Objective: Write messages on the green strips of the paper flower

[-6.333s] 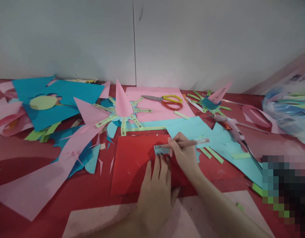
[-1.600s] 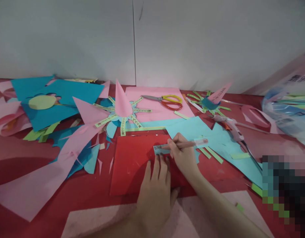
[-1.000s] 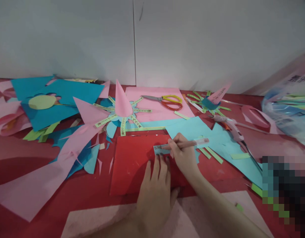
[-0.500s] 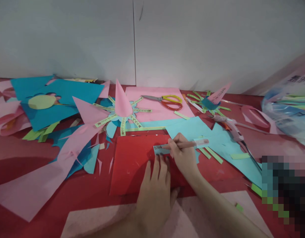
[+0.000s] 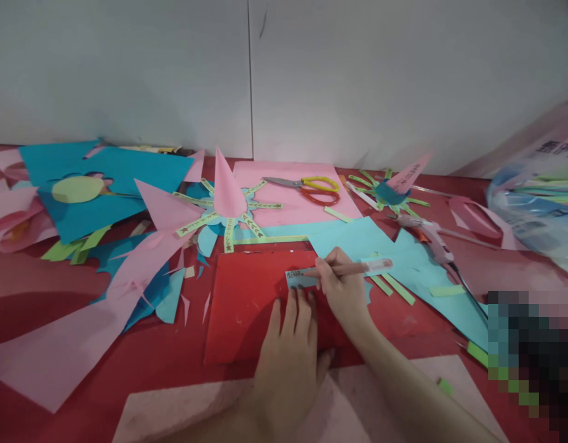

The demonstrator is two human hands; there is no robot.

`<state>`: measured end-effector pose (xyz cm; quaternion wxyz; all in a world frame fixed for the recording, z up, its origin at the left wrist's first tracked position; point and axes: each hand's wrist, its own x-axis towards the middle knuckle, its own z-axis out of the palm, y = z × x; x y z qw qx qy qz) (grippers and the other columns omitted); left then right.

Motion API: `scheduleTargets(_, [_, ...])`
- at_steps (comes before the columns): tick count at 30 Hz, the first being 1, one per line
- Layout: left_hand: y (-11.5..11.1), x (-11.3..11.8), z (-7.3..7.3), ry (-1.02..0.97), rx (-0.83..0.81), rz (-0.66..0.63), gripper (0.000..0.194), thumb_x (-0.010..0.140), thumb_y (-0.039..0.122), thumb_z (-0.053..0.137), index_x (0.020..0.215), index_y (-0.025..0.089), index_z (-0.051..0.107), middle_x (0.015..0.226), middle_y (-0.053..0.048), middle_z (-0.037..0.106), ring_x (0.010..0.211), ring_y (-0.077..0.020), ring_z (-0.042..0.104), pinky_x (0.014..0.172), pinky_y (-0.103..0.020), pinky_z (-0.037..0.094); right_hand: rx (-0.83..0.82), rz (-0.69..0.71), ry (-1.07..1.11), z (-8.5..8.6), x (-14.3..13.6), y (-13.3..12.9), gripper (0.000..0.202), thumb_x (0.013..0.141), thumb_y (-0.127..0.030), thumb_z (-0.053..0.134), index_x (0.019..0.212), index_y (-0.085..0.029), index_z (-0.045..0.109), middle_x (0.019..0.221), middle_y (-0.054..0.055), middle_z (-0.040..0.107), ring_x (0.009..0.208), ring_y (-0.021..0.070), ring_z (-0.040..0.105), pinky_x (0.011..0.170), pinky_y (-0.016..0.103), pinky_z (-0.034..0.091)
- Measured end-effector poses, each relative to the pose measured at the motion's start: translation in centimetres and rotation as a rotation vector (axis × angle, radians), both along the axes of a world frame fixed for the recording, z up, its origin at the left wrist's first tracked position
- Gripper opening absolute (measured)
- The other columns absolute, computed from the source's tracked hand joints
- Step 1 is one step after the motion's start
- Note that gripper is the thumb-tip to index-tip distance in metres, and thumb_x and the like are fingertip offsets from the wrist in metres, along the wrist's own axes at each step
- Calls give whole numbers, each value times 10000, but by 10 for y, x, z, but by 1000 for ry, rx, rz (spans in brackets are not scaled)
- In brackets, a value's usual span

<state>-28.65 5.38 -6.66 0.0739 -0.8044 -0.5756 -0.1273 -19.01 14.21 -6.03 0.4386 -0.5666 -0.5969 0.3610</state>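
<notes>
A small light blue paper strip with dark marks at its left end lies on a red board. My left hand rests flat on the board, fingers spread, its fingertips at the lower edge of the strip. My right hand grips a brown pen, whose tip touches the strip just right of the marks. Beyond the board, a pink paper cone stands on a blue base with patterned green strips around it.
Scissors lie on pink paper behind the board. To the right are a glue gun, a smaller pink cone and a plastic bag. Blue sheets and pink scraps cover the left side.
My right hand and the pen have shifted slightly to the right along the strip, where a little more dark marking shows. My left hand has stayed in place.
</notes>
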Motion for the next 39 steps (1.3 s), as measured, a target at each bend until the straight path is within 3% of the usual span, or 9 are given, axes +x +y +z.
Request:
scheduleTargets(6, [0,-1,1,21,-12,-13,484,814,420,369,1095,83,574,1210,-142,524,1156,-277,417,922,-406,370,8,-25,65,-2,3,1,251,813,-253,473,593,-232,353,382,-89,404,392,121,489,438,230,374])
scheduleTargets(21, [0,-1,0,20,-15,-11,487,820,425,354,1093,89,575,1220,-137,516,1162,-270,413,933,-399,361,-9,-3,-40,0,1,1,267,814,-301,484,596,-224,350,408,-65,487,423,124,525,471,225,386])
scheduleTargets(39, [1,-1,0,15,-18,-19,478,809,411,378,1093,80,574,1214,-151,519,1163,-285,413,924,-413,370,-17,-5,63,-3,2,2,256,816,-295,489,604,-228,362,386,-85,445,378,113,470,438,222,372])
